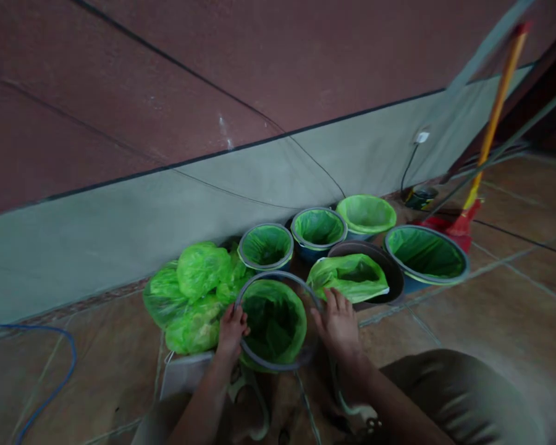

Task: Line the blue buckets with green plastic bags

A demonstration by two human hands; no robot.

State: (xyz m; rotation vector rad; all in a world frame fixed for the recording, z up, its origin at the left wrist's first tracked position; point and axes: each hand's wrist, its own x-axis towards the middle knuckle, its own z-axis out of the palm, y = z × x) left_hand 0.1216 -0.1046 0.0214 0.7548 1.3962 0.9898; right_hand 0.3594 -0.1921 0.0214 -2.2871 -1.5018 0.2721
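Observation:
A grey rim ring (282, 272) sits tilted over a trash bin lined with a green plastic bag (278, 327). My left hand (232, 330) is closed on the ring's left side, fingers curled over it. On the opposite side, my right hand (340, 324) has the ring between its thumb and fingers. The fingertips of that hand reach close to a loose green bag (347, 277) in a brown bin (391, 272). The ring's right part is smeared by motion, and the bin's lower body is hard to make out.
Lined bins stand along the wall: one (265, 247), another (319, 228), a pale-lined one (366, 213) and one at right (426, 253). Bunched green bags (197, 296) lie left. A red broom (463, 225) leans right. A blue cable (69, 352) crosses the floor.

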